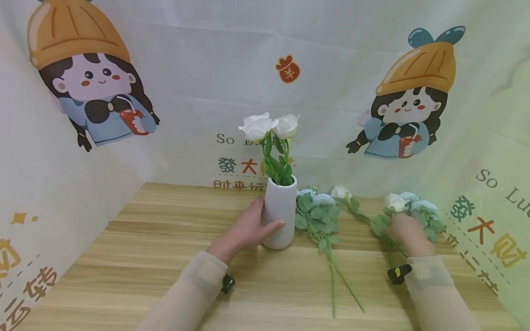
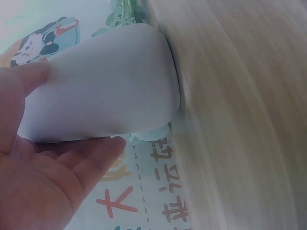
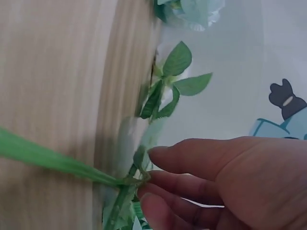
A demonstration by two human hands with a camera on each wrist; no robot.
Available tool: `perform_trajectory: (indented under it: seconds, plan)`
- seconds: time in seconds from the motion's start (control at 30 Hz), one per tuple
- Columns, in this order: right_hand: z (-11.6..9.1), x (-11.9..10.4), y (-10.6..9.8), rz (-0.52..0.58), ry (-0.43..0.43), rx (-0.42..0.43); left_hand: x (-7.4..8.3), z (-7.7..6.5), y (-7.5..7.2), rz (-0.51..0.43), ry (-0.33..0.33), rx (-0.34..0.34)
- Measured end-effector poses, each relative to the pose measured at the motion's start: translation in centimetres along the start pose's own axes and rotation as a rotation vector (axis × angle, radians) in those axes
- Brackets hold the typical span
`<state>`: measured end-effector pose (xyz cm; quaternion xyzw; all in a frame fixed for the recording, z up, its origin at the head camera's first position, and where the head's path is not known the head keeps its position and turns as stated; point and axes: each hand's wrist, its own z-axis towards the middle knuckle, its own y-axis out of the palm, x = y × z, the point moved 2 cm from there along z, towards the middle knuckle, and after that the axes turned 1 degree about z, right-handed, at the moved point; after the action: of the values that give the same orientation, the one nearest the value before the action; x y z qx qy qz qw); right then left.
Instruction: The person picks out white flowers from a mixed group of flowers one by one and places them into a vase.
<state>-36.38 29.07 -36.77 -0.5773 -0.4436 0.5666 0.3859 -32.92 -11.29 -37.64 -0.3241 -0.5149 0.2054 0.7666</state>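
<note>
A white vase (image 1: 278, 216) stands upright on the table, holding white roses (image 1: 269, 126) with green leaves. My left hand (image 1: 246, 227) grips its side, the thumb across the front and the fingers round the far side; the left wrist view shows the vase (image 2: 110, 81) between thumb and fingers. Over at the right, my right hand (image 1: 407, 232) is among lying flowers. In the right wrist view its thumb and fingertips pinch a green flower stem (image 3: 57, 158) at a leafy joint. Beside that hand are a white rose (image 1: 395, 202) and light blue flowers (image 1: 424, 208).
Between the hands lie light blue flowers (image 1: 323, 200), their long stems (image 1: 333, 285) reaching toward the front of the wooden table (image 1: 136, 257). Another white rose (image 1: 340, 192) lies at the back edge. A printed cloth (image 1: 198, 82) surrounds the table at back and sides.
</note>
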Motion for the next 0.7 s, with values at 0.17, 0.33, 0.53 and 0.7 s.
perform_trajectory:
  seconds: [0.17,0.33,0.53,0.7]
  plan:
    - [0.3,-0.1,0.8,-0.033,-0.020,-0.003,0.0,0.1,0.0,0.012,0.011,0.005]
    - [0.6,-0.1,1.7,-0.058,-0.030,-0.004,-0.1,0.1,0.1,0.019,0.005,-0.004]
    - [0.7,-0.2,1.5,-0.054,-0.035,0.015,-0.1,0.0,0.0,0.009,-0.008,-0.005]
    - [0.4,-0.7,0.8,-0.035,-0.036,0.039,0.0,0.0,-0.1,0.012,-0.001,-0.003]
